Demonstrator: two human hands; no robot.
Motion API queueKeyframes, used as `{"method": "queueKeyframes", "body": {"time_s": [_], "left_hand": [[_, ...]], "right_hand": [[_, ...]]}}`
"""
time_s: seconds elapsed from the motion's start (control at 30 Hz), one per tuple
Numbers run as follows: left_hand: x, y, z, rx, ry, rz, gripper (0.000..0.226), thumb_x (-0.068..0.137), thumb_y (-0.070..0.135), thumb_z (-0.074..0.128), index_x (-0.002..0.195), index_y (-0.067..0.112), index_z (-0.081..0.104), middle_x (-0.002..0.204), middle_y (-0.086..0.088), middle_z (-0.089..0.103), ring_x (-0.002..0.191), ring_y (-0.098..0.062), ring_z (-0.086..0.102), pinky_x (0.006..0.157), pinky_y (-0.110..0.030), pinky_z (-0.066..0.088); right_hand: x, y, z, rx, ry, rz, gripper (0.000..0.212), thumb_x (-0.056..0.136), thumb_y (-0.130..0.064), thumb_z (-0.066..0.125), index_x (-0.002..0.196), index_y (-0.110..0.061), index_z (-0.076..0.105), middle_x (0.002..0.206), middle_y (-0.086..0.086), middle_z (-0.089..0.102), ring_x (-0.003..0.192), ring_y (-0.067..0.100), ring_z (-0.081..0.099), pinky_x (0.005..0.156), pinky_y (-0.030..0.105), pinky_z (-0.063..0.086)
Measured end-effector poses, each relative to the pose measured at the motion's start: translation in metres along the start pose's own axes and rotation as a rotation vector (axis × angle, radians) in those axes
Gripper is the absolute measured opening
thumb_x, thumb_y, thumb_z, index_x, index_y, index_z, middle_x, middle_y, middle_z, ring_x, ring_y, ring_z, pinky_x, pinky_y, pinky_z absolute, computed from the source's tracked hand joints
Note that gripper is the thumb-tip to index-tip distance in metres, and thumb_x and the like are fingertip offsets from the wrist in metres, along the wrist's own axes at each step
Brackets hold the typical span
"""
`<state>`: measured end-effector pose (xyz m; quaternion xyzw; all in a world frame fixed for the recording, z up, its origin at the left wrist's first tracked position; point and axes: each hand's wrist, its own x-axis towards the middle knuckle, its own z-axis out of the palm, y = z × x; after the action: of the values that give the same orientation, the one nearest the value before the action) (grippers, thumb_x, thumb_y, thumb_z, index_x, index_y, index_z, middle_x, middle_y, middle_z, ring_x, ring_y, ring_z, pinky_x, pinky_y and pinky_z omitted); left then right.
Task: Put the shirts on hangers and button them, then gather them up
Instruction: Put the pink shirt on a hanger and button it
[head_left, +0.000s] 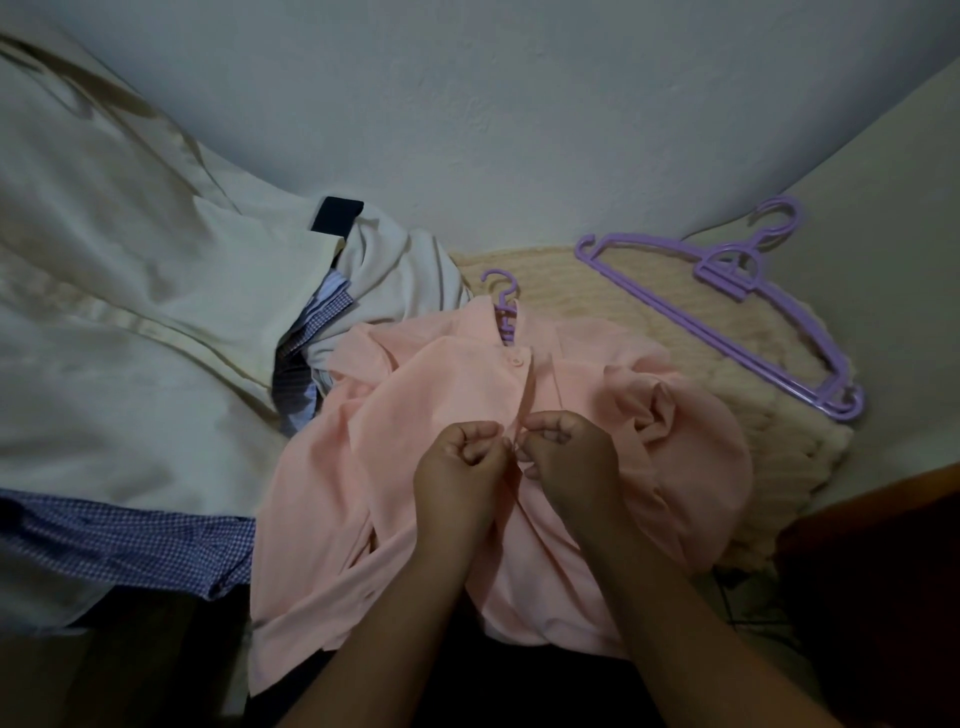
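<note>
A pink shirt (363, 467) lies in front of me on a purple hanger whose hook (503, 291) sticks out at the collar. Its top button (515, 360) is fastened. My left hand (460, 467) and my right hand (566, 457) meet at the placket a little lower down, each pinching one edge of the pink shirt's front. Spare purple hangers (727, 312) lie stacked to the right on a cream knitted blanket (675, 374). A blue checked shirt (130, 540) lies at the left, partly under a cream shirt (130, 312).
A white garment (395, 280) with a dark cuff (336, 215) is bunched behind the pink shirt. The pale wall (519, 104) rises close behind everything. A dark wooden edge (883, 519) shows at the right.
</note>
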<state>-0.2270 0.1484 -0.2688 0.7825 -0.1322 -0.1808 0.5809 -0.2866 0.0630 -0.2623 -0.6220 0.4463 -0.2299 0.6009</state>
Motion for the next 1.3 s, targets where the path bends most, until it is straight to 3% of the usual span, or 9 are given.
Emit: {"method": "queueKeyframes", "body": {"time_s": [0.2,0.37,0.6,0.73,0.83,0.97,1.03,1.13,1.3], "left_hand": [[0.001,0.001,-0.001,-0.005,-0.019,-0.016,0.008,0.083,0.016,0.068,0.086,0.023,0.065,0.061,0.008,0.065,0.062,-0.003,0.061,0.071,-0.028,0.052],[0.002,0.001,-0.002,-0.032,-0.053,-0.062,0.011,0.088,0.017,0.060,0.095,0.021,0.067,0.075,0.003,0.071,0.074,-0.013,0.066,0.078,-0.038,0.056],[0.001,0.002,-0.003,-0.006,-0.042,-0.015,0.015,0.087,0.012,0.058,0.100,0.017,0.065,0.084,0.008,0.071,0.071,0.003,0.063,0.068,-0.016,0.049],[0.000,0.006,-0.004,-0.077,-0.057,-0.034,0.020,0.082,0.006,0.068,0.099,0.014,0.062,0.078,-0.003,0.072,0.071,-0.006,0.067,0.073,-0.025,0.054],[0.001,0.007,-0.005,-0.098,-0.076,-0.024,0.020,0.081,0.002,0.068,0.098,0.013,0.062,0.080,-0.009,0.071,0.069,-0.006,0.065,0.073,-0.026,0.055],[0.001,0.010,-0.006,-0.129,-0.129,-0.010,0.024,0.081,-0.001,0.068,0.101,0.010,0.058,0.080,-0.009,0.071,0.065,-0.002,0.065,0.065,-0.012,0.051],[0.002,0.008,-0.006,-0.137,-0.146,-0.020,0.027,0.080,-0.001,0.069,0.102,0.011,0.057,0.081,-0.009,0.072,0.072,-0.010,0.068,0.070,-0.018,0.054],[0.004,0.004,-0.005,-0.116,-0.145,-0.021,0.027,0.079,0.000,0.070,0.100,0.013,0.058,0.083,-0.008,0.073,0.078,-0.019,0.070,0.077,-0.032,0.057],[0.011,0.000,-0.005,-0.266,-0.143,-0.145,0.028,0.078,0.001,0.071,0.099,0.011,0.056,0.084,-0.012,0.072,0.080,-0.022,0.069,0.086,-0.041,0.054]], "right_hand": [[0.001,-0.003,-0.002,0.090,-0.057,0.031,0.026,0.081,0.007,0.058,0.072,-0.017,0.062,0.063,0.005,0.065,0.057,0.012,0.061,0.053,0.021,0.047],[0.000,0.000,-0.004,0.212,-0.130,0.010,0.027,0.083,0.016,0.051,0.071,-0.007,0.058,0.059,0.008,0.058,0.052,0.013,0.053,0.050,0.020,0.045],[-0.002,0.004,-0.006,-0.003,-0.119,-0.136,0.034,0.085,0.004,0.049,0.073,-0.025,0.062,0.068,0.004,0.065,0.063,0.018,0.062,0.068,0.034,0.053],[-0.008,0.004,-0.009,-0.245,-0.205,-0.324,0.029,0.076,-0.022,0.047,0.091,-0.045,0.056,0.086,-0.007,0.062,0.083,0.012,0.063,0.077,0.022,0.047],[-0.007,0.007,-0.009,-0.311,-0.209,-0.355,0.029,0.079,-0.029,0.048,0.100,-0.036,0.068,0.095,-0.015,0.052,0.094,0.017,0.060,0.090,0.030,0.047],[-0.006,0.008,-0.007,-0.242,-0.124,-0.294,0.027,0.078,-0.027,0.051,0.095,-0.028,0.070,0.093,-0.014,0.058,0.090,0.024,0.065,0.087,0.044,0.051],[-0.005,0.008,-0.005,-0.185,-0.099,-0.264,0.022,0.081,-0.019,0.055,0.086,-0.037,0.066,0.091,-0.007,0.067,0.086,0.023,0.067,0.085,0.044,0.053],[-0.003,0.011,-0.005,-0.114,-0.059,-0.210,0.036,0.084,-0.003,0.059,0.076,-0.038,0.062,0.084,0.003,0.070,0.075,0.023,0.067,0.080,0.045,0.054],[-0.001,0.014,-0.006,-0.174,-0.051,-0.300,0.034,0.079,-0.013,0.052,0.068,-0.044,0.062,0.087,-0.005,0.065,0.084,0.024,0.064,0.082,0.046,0.052]]}}
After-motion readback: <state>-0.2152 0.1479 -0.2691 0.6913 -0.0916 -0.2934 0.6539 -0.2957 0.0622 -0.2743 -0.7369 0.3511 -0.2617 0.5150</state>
